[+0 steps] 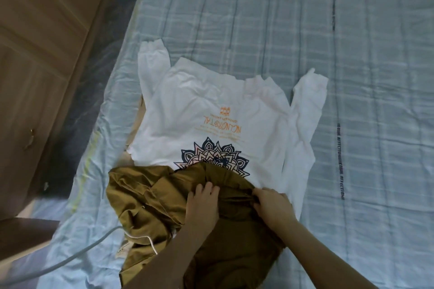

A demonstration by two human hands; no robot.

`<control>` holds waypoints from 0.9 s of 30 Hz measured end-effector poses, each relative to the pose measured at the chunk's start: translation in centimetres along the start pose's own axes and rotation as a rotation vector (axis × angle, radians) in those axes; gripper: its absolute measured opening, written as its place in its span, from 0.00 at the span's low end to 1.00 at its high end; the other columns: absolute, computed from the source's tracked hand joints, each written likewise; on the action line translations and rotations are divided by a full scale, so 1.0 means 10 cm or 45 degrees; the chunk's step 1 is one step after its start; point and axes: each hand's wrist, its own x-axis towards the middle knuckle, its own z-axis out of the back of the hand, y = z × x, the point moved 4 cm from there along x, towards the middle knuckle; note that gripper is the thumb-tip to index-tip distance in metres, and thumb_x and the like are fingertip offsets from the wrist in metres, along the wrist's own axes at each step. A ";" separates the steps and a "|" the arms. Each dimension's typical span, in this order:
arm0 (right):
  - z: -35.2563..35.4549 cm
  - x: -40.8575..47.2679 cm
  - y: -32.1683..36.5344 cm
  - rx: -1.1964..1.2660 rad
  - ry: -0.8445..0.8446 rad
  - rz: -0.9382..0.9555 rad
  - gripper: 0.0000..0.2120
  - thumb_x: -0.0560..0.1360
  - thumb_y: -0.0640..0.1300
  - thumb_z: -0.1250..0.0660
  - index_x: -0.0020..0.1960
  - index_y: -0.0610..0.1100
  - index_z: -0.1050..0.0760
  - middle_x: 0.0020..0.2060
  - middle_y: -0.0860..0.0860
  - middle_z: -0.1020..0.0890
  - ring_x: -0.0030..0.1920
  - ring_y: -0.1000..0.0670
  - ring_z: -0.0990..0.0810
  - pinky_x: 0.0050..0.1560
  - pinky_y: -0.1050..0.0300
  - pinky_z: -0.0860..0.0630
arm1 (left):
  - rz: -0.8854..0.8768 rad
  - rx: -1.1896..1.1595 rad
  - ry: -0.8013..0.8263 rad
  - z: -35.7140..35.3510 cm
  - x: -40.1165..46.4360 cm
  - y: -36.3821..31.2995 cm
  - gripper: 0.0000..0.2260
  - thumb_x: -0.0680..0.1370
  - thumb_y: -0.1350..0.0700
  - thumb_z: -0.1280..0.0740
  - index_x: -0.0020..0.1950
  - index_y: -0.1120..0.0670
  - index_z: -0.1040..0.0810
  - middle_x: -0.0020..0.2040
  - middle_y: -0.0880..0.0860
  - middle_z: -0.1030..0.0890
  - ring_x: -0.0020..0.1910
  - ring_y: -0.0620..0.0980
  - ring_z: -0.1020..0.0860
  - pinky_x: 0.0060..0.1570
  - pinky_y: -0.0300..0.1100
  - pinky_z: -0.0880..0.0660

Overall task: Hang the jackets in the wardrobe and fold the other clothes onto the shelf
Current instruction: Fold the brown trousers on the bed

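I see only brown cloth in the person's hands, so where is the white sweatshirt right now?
The white sweatshirt lies spread flat on the blue checked bedcover, mid-frame, its lower edge tucked under the olive-brown garment.

Bed [270,19] fills most of view, covered w/ pale blue-grey plaid quilt [375,77], stitched in vertical channels, slightly wrinkled. Dark printed text strip [340,162] runs along one seam at right; another dark seam mark [334,7] further up. Yellowish stripe [85,171] on quilt's left edge where it drops off the mattress. Left: light wood cabinet [40,54] w/ paneled front, small metal handle [30,138] on it. Dark floor [115,28] in gap btwn cabinet and bed. Dark brown surface [25,234] at bottom left. Grey cable [70,258] curves across lower left onto quilt. Light soft, dim, cool; no window in view.
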 end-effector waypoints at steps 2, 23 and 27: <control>0.03 -0.07 0.07 -0.015 0.024 -0.005 0.10 0.80 0.49 0.42 0.57 0.52 0.26 0.50 0.52 0.21 0.52 0.48 0.22 0.57 0.50 0.29 | -0.013 0.043 0.002 0.07 -0.04 0.01 0.16 0.81 0.55 0.43 0.70 0.49 0.33 0.67 0.50 0.32 0.65 0.53 0.34 0.63 0.50 0.35; -0.50 -2.00 0.20 0.055 -0.090 0.119 0.09 0.78 0.51 0.41 0.56 0.49 0.29 0.51 0.52 0.24 0.53 0.49 0.23 0.47 0.53 0.26 | -0.202 0.479 0.194 0.17 -1.88 0.32 0.15 0.81 0.45 0.42 0.54 0.52 0.19 0.50 0.53 0.18 0.55 0.53 0.24 0.59 0.48 0.34; -0.39 -2.23 0.32 0.049 -0.190 0.132 0.11 0.79 0.51 0.42 0.58 0.48 0.30 0.55 0.50 0.23 0.55 0.48 0.23 0.47 0.52 0.25 | -0.237 0.431 0.106 0.33 -2.09 0.31 0.07 0.79 0.54 0.39 0.52 0.53 0.22 0.42 0.51 0.22 0.47 0.51 0.21 0.48 0.44 0.29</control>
